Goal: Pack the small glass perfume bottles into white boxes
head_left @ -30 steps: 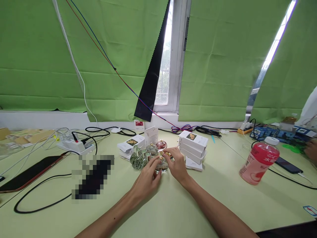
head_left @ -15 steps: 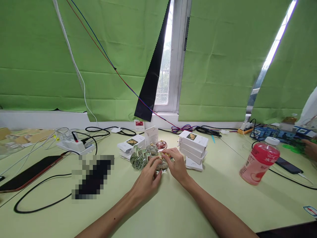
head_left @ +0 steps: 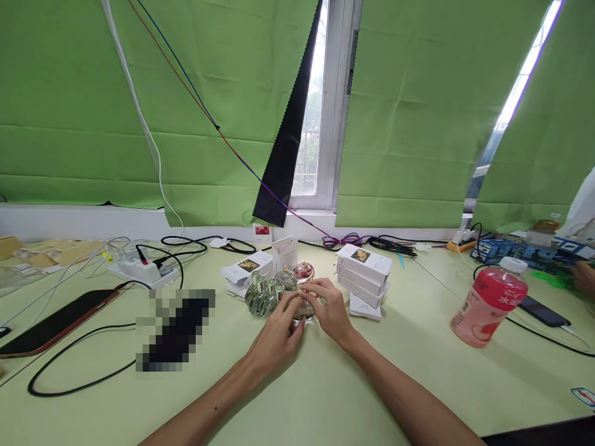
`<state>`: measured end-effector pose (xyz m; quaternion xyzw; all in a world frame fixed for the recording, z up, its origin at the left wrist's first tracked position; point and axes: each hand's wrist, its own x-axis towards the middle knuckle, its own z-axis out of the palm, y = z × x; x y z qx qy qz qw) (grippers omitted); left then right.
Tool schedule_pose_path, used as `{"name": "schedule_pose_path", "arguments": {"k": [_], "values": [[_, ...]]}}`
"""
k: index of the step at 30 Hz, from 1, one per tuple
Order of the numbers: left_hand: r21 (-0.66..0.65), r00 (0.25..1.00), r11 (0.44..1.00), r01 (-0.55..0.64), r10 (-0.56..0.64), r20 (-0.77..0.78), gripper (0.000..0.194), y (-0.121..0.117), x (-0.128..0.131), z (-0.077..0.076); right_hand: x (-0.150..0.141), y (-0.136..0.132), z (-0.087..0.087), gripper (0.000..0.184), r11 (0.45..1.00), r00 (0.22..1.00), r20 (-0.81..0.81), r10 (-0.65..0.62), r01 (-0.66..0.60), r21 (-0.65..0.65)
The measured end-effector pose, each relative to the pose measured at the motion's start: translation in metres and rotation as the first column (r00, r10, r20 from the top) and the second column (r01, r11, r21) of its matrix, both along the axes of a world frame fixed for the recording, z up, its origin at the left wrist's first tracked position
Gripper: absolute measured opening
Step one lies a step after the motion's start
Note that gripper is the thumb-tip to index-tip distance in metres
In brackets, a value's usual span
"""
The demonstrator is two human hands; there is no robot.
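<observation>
In front of me on the table stands a small round glass bottle [head_left: 304, 311] with brownish contents. My left hand [head_left: 282, 319] is closed round its left side, fingertips near the top. From the right, my right hand [head_left: 329, 310] pinches at the top of the same bottle, and its fingertips hide the top. Just left of my hands sit several green glass bottles [head_left: 261, 299] with shiny caps, leaning in a row. Behind my fingers stand another round glass bottle [head_left: 286, 280] with greenish contents and one with red contents [head_left: 304, 271].
White boxes are stacked at the right [head_left: 363, 272] and at the left [head_left: 246, 267]. A pink drink bottle [head_left: 488, 306] stands farther right. A phone [head_left: 56, 322], a power strip [head_left: 144, 272] and cables lie at left. Another person's hand [head_left: 583, 275] shows at the right edge.
My right fingertips have shifted slightly over the bottle's gold top, which showed between my fingers before. My left hand stays nearly in place. The view has moved very slightly.
</observation>
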<state>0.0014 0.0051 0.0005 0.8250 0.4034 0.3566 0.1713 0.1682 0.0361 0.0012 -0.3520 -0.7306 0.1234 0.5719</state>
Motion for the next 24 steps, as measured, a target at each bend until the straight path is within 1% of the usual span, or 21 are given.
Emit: {"name": "schedule_pose_path", "arguments": {"k": [13, 18, 24], "values": [[0.017, 1.000, 1.000, -0.010, 0.010, 0.016, 0.026, -0.0007, 0.0001, -0.0001, -0.0001, 0.0020, -0.0005, 0.018, 1.000, 1.000, 0.001, 0.005, -0.005, -0.005], [-0.004, 1.000, 1.000, -0.001, 0.001, 0.003, 0.029, -0.0006, -0.0003, -0.0005, -0.0008, 0.0014, -0.0002, 0.018, 1.000, 1.000, -0.015, -0.019, 0.019, -0.011], [-0.029, 1.000, 1.000, 0.007, -0.008, -0.016, 0.027, -0.0012, -0.0004, -0.0009, -0.0013, 0.0010, 0.0007, 0.013, 1.000, 1.000, -0.023, -0.006, 0.005, -0.013]]}}
